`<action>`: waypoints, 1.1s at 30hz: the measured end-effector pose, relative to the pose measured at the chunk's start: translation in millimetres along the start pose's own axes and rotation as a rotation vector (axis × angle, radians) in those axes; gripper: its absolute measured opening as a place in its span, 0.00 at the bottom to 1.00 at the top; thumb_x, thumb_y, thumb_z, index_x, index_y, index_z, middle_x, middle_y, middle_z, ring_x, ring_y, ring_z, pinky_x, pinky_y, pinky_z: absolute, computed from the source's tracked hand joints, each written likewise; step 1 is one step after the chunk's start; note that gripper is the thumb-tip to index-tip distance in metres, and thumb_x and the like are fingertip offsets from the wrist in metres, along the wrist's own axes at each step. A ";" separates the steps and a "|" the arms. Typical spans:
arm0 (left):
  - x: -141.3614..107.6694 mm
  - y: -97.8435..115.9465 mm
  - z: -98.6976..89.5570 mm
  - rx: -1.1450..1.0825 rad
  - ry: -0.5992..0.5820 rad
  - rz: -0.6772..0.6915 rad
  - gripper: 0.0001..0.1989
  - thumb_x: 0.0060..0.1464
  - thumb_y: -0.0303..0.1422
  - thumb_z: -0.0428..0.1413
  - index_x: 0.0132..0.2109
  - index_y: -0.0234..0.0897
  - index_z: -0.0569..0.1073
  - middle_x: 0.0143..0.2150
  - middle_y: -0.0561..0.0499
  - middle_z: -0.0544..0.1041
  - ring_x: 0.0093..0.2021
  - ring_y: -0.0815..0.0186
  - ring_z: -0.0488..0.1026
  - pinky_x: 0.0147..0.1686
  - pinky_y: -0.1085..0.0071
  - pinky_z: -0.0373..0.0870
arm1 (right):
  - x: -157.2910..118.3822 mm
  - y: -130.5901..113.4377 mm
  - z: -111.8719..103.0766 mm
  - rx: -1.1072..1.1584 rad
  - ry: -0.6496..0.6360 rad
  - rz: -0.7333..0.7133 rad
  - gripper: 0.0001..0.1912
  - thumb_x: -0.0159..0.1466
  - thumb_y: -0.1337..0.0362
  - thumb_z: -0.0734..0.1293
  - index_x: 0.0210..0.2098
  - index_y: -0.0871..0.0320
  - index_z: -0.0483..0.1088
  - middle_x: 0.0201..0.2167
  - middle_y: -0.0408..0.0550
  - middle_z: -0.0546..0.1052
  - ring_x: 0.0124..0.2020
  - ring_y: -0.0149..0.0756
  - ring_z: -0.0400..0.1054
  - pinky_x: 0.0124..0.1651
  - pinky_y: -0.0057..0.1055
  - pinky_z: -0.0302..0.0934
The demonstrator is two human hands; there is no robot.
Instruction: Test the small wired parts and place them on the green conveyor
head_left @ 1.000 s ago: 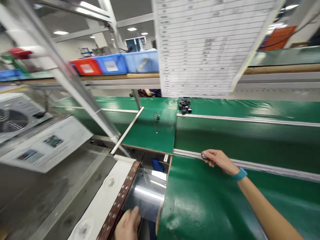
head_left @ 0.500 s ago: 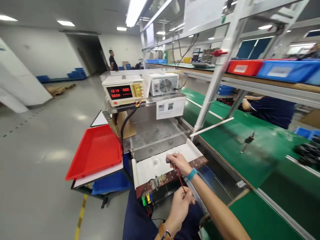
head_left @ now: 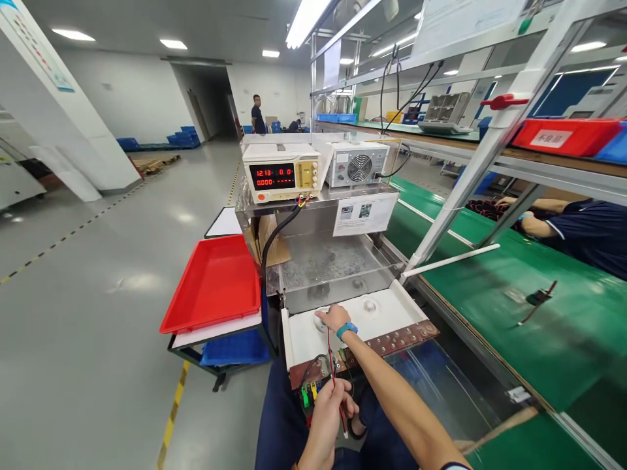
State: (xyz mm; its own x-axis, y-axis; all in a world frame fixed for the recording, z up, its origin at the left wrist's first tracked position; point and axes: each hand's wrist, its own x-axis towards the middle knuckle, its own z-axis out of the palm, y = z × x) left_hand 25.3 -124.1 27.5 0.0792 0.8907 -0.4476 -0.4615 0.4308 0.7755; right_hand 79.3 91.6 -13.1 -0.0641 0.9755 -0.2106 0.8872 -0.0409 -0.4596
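Note:
My right hand [head_left: 335, 318], with a teal wristband, reaches over the left round seat of the white fixture [head_left: 394, 308]. Its fingers are closed around a small dark part, now mostly hidden, from which a thin red and black wire [head_left: 330, 349] runs down. Closer to me, my left hand [head_left: 327, 408] pinches that wire, and its end with a small pale connector [head_left: 345, 433] hangs below the fingers. A brown strip with metal studs [head_left: 404, 337] edges the fixture. Green [head_left: 304, 395] and yellow clips [head_left: 314, 392] sit left of my left hand.
A power supply [head_left: 281, 173] with red digits and a grey fan-faced unit [head_left: 360, 164] stand behind the fixture. A red tray [head_left: 215, 281] lies on a cart at left. At right, a wired dark part [head_left: 539, 297] lies on the green bench [head_left: 490, 313], where a co-worker's arm [head_left: 539, 225] rests.
My right hand has moved with the dark part onto the fixture's left round seat. My left hand still pinches the wire, whose connector end now shows below it. The view has shifted left.

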 end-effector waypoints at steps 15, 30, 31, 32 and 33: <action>-14.6 41.4 1.0 0.084 -0.300 -0.164 0.22 0.51 0.49 0.60 0.38 0.33 0.70 0.30 0.46 0.78 0.30 0.62 0.78 0.25 0.74 0.67 | 3.9 34.2 14.6 -0.104 -0.106 -0.286 0.24 0.59 0.58 0.67 0.54 0.55 0.65 0.47 0.51 0.75 0.42 0.41 0.70 0.40 0.29 0.55; 76.6 64.7 5.6 0.531 0.017 0.193 0.22 0.46 0.48 0.61 0.37 0.31 0.76 0.27 0.47 0.77 0.29 0.64 0.73 0.34 0.67 0.70 | 14.7 43.3 3.7 -0.066 -0.149 -0.321 0.22 0.59 0.51 0.68 0.50 0.51 0.69 0.40 0.46 0.79 0.44 0.41 0.72 0.43 0.29 0.55; 84.4 62.1 4.5 0.621 0.057 0.258 0.19 0.47 0.46 0.60 0.36 0.32 0.77 0.28 0.47 0.78 0.30 0.63 0.74 0.34 0.67 0.70 | 15.3 43.8 4.1 -0.064 -0.146 -0.317 0.22 0.58 0.51 0.69 0.50 0.51 0.69 0.40 0.46 0.79 0.44 0.41 0.72 0.43 0.29 0.55; 91.3 59.2 3.1 0.710 0.085 0.314 0.16 0.48 0.43 0.58 0.35 0.33 0.77 0.29 0.47 0.78 0.31 0.61 0.74 0.35 0.66 0.69 | 15.9 44.1 4.6 -0.063 -0.142 -0.314 0.22 0.58 0.52 0.69 0.50 0.52 0.69 0.40 0.46 0.79 0.44 0.42 0.72 0.43 0.29 0.56; 97.1 55.9 1.5 0.788 0.100 0.355 0.14 0.49 0.41 0.57 0.33 0.34 0.77 0.30 0.47 0.79 0.32 0.61 0.74 0.36 0.66 0.69 | 16.4 44.3 5.0 -0.063 -0.139 -0.312 0.22 0.58 0.52 0.69 0.50 0.52 0.70 0.40 0.46 0.79 0.44 0.42 0.72 0.43 0.29 0.56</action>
State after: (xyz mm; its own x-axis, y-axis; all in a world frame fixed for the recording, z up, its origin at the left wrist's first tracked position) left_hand 8.5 -13.3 28.1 -0.0485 0.9905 -0.1290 0.3048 0.1377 0.9424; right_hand 115.2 104.7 -41.3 -0.3942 0.9001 -0.1855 0.8412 0.2722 -0.4672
